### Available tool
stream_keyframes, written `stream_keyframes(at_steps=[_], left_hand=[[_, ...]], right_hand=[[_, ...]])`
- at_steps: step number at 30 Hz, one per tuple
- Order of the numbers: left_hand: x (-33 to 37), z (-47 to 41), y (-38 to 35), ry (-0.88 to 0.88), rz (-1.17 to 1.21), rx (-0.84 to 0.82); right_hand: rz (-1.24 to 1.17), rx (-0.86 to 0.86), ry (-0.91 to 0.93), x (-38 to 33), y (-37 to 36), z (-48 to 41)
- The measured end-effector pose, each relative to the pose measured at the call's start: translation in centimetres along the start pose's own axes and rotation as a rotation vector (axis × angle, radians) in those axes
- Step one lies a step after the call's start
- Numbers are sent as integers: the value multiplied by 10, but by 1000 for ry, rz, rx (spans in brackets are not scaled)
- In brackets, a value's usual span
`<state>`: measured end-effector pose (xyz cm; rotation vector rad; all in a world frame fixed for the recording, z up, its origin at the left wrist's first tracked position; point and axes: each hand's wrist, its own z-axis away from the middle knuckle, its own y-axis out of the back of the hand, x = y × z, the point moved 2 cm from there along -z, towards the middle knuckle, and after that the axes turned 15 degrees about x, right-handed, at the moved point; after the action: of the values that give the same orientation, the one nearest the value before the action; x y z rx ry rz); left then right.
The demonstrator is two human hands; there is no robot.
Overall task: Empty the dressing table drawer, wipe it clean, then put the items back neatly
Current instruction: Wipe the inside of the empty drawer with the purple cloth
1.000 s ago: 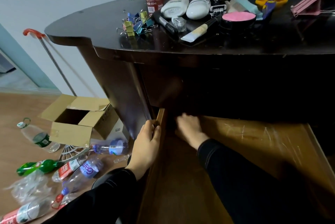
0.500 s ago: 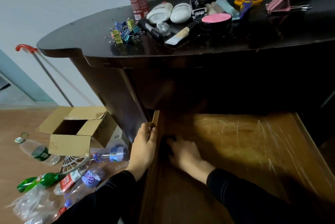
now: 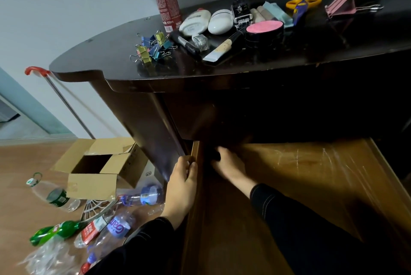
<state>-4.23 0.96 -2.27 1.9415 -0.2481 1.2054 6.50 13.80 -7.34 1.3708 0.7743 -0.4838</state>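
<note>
In the head view the drawer [image 3: 311, 174] stands pulled out below the tabletop [image 3: 111, 63]. It looks like stiff and probably heavy wood, and your left hand [image 3: 181, 188] curls over its left wall, a good place to hold. Your right hand [image 3: 230, 169] lies in the shadowed back corner, and I cannot tell its grip.

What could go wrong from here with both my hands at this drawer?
Your left hand grips the drawer wall right where it enters the table; if the drawer slides in, fingers might get pinched. The binder clips sit loose on the table, so a jolt could knock them off. Loose bottles litter the floor beside you: a possible trip.
</note>
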Motion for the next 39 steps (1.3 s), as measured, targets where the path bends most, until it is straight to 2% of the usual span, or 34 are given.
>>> stream_keyframes(at_steps=[4, 5, 6, 10, 11, 15, 17, 23, 29, 31, 34, 35, 39], left_hand=[[1, 0, -1, -5, -11, 13], [1, -1, -2, -3, -10, 15], [2, -1, -2, -1, -9, 15], [3, 1, 0, 2, -10, 1], [3, 1, 0, 2, -15, -1], [4, 0, -1, 0, -30, 5], [4, 0, -1, -1, -26, 11], [8, 3, 1, 11, -14, -11], [9, 3, 1, 3, -8, 6], [9, 4, 2, 3, -6, 10], [7, 4, 2, 15, 14, 27], [5, 4, 2, 22, 20, 34], [1, 2, 1, 38, 15, 54]], right_hand=[[-500, 165, -134, -22, 9, 3], [-556, 188, -122, -23, 4, 8], [-528, 163, -101, -21, -1, 15], [-116, -66, -81, 1, -7, 21], [-94, -76, -83, 0, -2, 17], [-452, 113, -124, -26, 13, 12], [-547, 165, -131, -27, 4, 23], [-180, -100, -203, -4, -5, 35], [-522, 186, -89, -36, 13, 40], [-461, 133, -119, -26, 2, 52], [-323, -75, -238, -6, -4, 54], [-326, -94, -240, -6, -3, 51], [-473, 81, -116, -23, 7, 50]])
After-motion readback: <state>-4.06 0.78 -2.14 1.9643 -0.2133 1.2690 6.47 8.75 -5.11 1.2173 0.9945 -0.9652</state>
